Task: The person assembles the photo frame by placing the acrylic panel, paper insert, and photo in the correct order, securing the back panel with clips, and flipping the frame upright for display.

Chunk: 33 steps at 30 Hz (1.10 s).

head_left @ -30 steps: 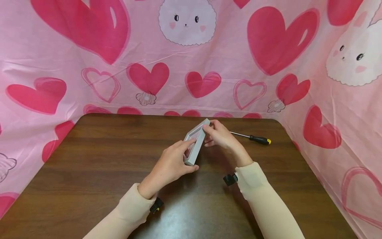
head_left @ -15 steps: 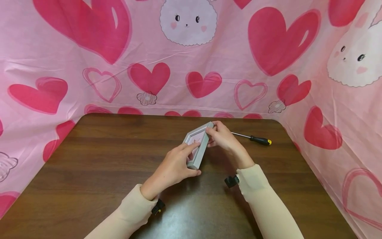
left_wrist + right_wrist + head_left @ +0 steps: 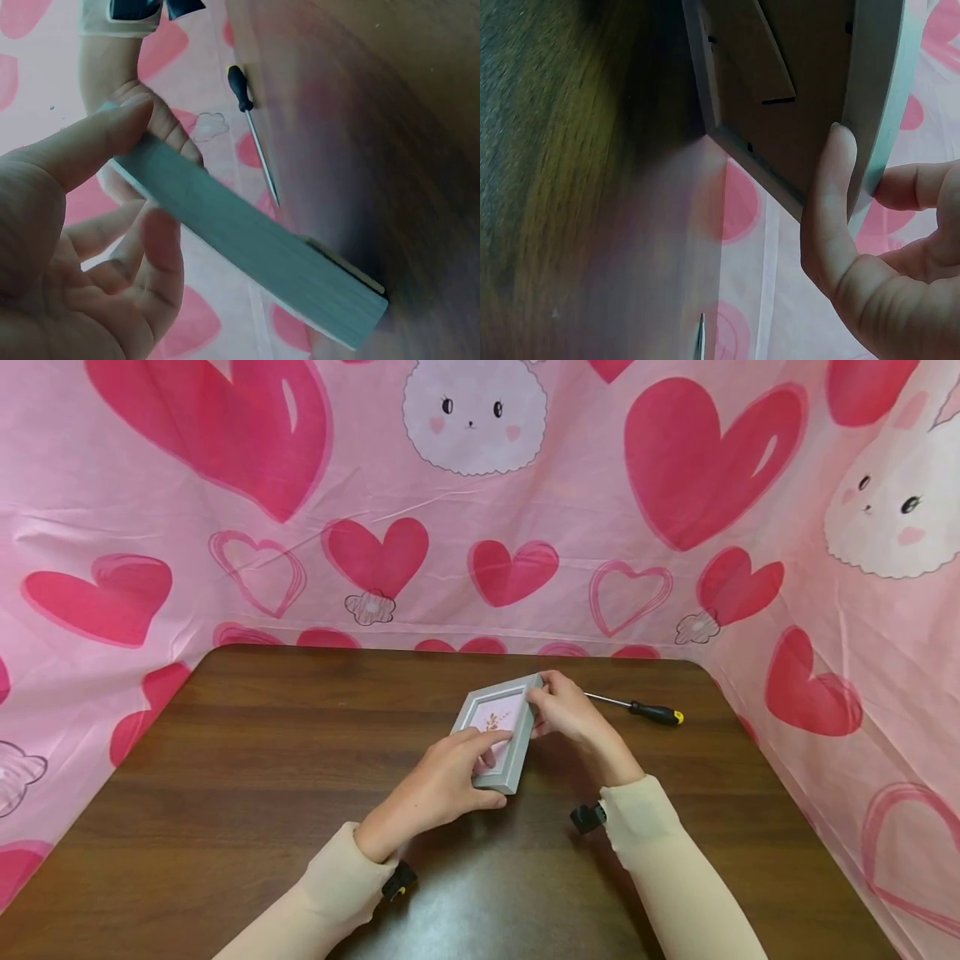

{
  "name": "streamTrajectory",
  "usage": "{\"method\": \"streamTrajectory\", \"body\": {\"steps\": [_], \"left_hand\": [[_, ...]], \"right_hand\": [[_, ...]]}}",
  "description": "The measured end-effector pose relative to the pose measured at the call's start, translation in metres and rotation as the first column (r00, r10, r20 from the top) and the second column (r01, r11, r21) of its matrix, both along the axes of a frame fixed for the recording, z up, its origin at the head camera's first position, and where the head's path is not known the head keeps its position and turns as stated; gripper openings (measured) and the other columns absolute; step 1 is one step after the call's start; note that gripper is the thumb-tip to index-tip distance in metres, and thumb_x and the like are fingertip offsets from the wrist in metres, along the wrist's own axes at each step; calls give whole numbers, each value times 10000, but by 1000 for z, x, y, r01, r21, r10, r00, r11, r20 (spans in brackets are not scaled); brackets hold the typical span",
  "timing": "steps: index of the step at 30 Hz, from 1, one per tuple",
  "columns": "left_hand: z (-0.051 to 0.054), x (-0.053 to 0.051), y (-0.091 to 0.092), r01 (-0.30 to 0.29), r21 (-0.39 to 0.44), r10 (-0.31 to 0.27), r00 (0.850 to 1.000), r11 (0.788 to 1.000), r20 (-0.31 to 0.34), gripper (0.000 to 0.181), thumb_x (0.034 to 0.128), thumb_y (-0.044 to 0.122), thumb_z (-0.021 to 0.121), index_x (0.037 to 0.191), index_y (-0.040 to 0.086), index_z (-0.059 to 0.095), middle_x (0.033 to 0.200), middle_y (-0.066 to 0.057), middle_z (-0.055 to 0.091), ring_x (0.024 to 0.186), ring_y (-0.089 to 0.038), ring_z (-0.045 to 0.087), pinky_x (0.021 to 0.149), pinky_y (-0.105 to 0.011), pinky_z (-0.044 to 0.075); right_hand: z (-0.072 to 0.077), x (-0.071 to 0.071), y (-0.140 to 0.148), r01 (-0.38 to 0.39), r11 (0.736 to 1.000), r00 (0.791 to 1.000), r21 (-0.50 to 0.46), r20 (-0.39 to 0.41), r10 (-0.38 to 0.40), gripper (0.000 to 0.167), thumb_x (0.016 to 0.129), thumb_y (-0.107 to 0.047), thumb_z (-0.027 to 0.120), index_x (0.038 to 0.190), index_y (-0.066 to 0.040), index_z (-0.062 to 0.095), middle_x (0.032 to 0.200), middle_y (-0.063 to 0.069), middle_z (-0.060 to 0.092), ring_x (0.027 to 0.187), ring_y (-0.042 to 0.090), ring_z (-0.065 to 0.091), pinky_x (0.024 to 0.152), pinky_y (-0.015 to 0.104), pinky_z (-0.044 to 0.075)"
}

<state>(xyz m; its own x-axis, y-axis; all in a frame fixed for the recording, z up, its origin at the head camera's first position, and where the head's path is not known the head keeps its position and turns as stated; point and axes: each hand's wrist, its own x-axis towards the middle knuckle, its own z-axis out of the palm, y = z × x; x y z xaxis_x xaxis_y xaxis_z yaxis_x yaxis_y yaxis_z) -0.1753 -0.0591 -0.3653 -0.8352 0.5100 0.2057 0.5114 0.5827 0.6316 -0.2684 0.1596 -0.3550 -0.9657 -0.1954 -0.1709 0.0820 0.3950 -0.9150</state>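
Note:
Above the table's middle, a light grey picture frame (image 3: 517,758) is held tilted, its pink-and-white picture (image 3: 495,714) with a small plant design facing up. The left hand (image 3: 438,781) grips its near end, fingers over the picture side and thumb at the near edge. At the upper right corner the right hand (image 3: 573,714) pinches the frame. In the right wrist view the brown back panel (image 3: 810,127) shows a stand flap (image 3: 761,56), with one finger of the right hand (image 3: 885,277) against the back. The left wrist view shows the frame's side (image 3: 247,232) beside the left hand (image 3: 90,247).
A screwdriver (image 3: 656,712) with a black and yellow handle lies at the table's back right, beyond the right hand. Pink cloth (image 3: 442,568) with hearts hangs behind and along both sides of the brown wooden table (image 3: 262,760).
The frame has turned so that more of its picture side faces the head camera, and it has shifted slightly right and nearer. Both hands have moved with it, keeping hold.

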Motion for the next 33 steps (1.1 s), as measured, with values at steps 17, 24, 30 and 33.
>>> {"method": "streamTrajectory", "body": {"steps": [17, 24, 30, 33], "left_hand": [[-2, -21, -39, -70, -85, 90, 959, 994, 268, 1007, 780, 262, 971, 1617, 106, 434, 1341, -161, 603, 1171, -286, 579, 978, -427, 512], [-9, -26, -45, -100, -125, 138, 925, 987, 353, 1080, 771, 285, 979, 1644, 95, 372, 1399, -173, 569, 1218, -294, 543, 1065, -488, 494], [-13, -29, -46, -110, -171, 167, 915, 979, 368, 1049, 769, 264, 982, 1610, 27, 401, 1439, -186, 599, 1267, -307, 556, 1136, -501, 466], [-15, -29, -45, -115, -200, 183, 913, 973, 365, 1032, 758, 266, 988, 1584, -6, 433, 1424, -192, 600, 1260, -312, 553, 1132, -497, 470]], "right_hand": [[-10, -2, 10, -43, 999, 996, 2, 84, 43, 646, 1050, -144, 510, 1599, 87, 261, 1233, 262, 554, 676, 209, 660, 628, 338, 649], [-16, -3, 13, -48, 999, 995, 8, 90, 47, 630, 1054, -130, 493, 1605, 77, 268, 1292, 294, 560, 723, 226, 661, 642, 334, 651], [-23, -6, 15, -49, 998, 992, 25, 116, 46, 678, 1051, -116, 484, 1645, 55, 207, 1322, 300, 559, 683, 212, 642, 631, 328, 644], [-29, -8, 15, -57, 997, 991, 46, 124, 51, 710, 1043, -108, 499, 1661, 39, 182, 1345, 287, 539, 684, 206, 634, 629, 333, 645]]}}
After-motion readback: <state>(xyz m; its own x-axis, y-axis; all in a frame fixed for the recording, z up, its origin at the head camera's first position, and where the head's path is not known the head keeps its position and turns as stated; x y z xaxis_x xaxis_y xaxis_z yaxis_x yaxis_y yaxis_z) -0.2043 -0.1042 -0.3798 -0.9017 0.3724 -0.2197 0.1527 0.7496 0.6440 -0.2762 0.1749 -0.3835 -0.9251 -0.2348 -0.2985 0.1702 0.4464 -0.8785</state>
